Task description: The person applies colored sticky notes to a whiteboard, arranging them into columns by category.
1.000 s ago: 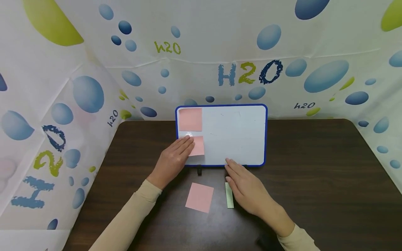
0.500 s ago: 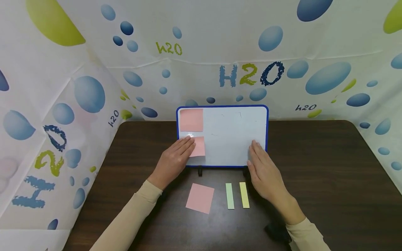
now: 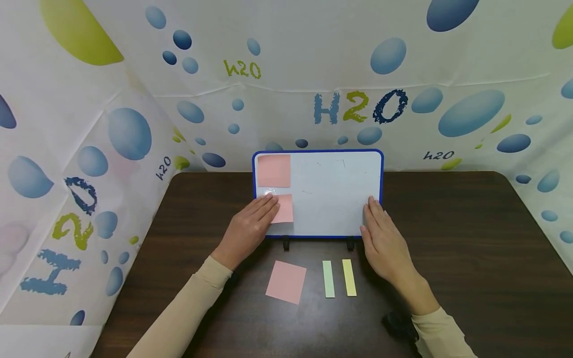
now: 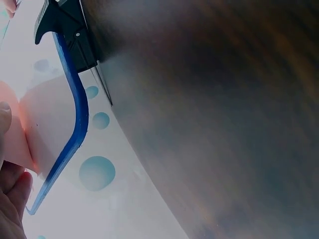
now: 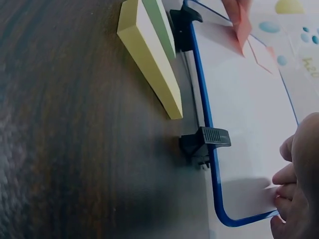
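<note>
A small whiteboard (image 3: 331, 194) with a blue frame leans upright at the table's back edge. My left hand (image 3: 248, 226) rests its straight fingers on the left part of a pink sticky note (image 3: 285, 209) low on the board's left side. That note's lower edge stands out from the board in the left wrist view. Another pink sticky note (image 3: 274, 171) is on the board's upper left corner. My right hand (image 3: 387, 246), fingers extended, is at the board's lower right edge and holds nothing.
A pink sticky pad (image 3: 286, 282), a narrow green pad (image 3: 329, 279) and a narrow yellow pad (image 3: 349, 278) lie in front of the board. Black stand clips (image 5: 207, 139) grip its lower edge. A dark object (image 3: 398, 326) is by my right wrist. A patterned curtain (image 3: 286, 49) hangs behind.
My right hand has moved right along the board, from near its lower middle to its right edge, uncovering the yellow pad. My left hand has stayed on the lower note.
</note>
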The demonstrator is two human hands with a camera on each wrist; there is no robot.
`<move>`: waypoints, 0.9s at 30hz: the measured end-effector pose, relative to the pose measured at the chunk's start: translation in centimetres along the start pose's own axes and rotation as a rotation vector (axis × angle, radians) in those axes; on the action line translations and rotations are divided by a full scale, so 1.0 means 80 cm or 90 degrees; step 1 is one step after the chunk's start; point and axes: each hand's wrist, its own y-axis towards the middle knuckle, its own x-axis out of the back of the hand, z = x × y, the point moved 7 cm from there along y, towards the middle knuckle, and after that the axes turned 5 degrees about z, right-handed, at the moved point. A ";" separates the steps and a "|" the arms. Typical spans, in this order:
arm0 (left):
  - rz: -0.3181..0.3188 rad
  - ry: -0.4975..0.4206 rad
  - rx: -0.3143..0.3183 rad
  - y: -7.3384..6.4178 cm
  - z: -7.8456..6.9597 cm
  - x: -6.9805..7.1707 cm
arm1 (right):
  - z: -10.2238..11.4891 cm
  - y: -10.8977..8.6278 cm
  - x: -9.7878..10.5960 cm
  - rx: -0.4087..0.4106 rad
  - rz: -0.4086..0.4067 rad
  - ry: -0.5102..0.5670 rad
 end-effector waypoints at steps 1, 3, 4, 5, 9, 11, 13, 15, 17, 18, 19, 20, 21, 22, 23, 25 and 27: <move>0.001 0.000 0.000 0.000 0.000 0.000 | 0.000 0.000 0.000 0.001 0.000 -0.001; 0.003 0.000 0.001 0.000 0.000 0.000 | 0.000 0.000 -0.001 0.004 -0.003 -0.003; 0.003 0.000 0.001 0.000 0.000 0.000 | 0.000 0.000 -0.001 0.005 -0.004 -0.004; 0.003 0.000 0.001 0.000 0.000 0.000 | -0.001 0.000 -0.001 0.006 -0.007 -0.006; 0.002 0.001 -0.001 0.000 0.000 -0.001 | -0.005 0.001 -0.006 0.005 -0.003 -0.006; 0.002 0.002 -0.002 0.000 -0.001 -0.001 | -0.006 0.001 -0.010 0.006 0.002 -0.008; 0.004 0.004 -0.003 -0.001 -0.001 -0.002 | -0.008 0.002 -0.013 0.010 0.003 -0.012; 0.004 0.005 -0.003 -0.001 -0.001 -0.001 | -0.008 0.002 -0.016 0.015 0.003 -0.018; 0.001 0.005 -0.005 -0.002 -0.001 -0.001 | -0.008 0.001 -0.017 0.017 0.004 -0.022; -0.001 0.005 -0.006 -0.002 -0.001 0.000 | -0.008 0.001 -0.018 0.017 0.005 -0.024; -0.003 0.004 -0.007 -0.002 -0.001 0.000 | -0.008 0.001 -0.019 0.017 0.008 -0.026; -0.006 0.004 -0.009 -0.002 -0.001 0.000 | -0.007 0.001 -0.019 0.018 0.011 -0.026; -0.007 0.004 -0.010 -0.002 -0.002 0.000 | -0.007 0.001 -0.020 0.019 0.013 -0.028; -0.008 0.005 -0.011 -0.002 -0.002 0.000 | -0.007 0.001 -0.021 0.021 0.016 -0.030; -0.008 0.005 -0.012 -0.002 -0.002 0.000 | -0.006 0.001 -0.021 0.023 0.017 -0.034; -0.007 0.005 -0.014 -0.003 -0.002 -0.001 | -0.006 0.000 -0.022 0.025 0.023 -0.043; -0.005 0.006 -0.016 -0.003 -0.002 -0.001 | -0.006 0.000 -0.023 0.028 0.028 -0.051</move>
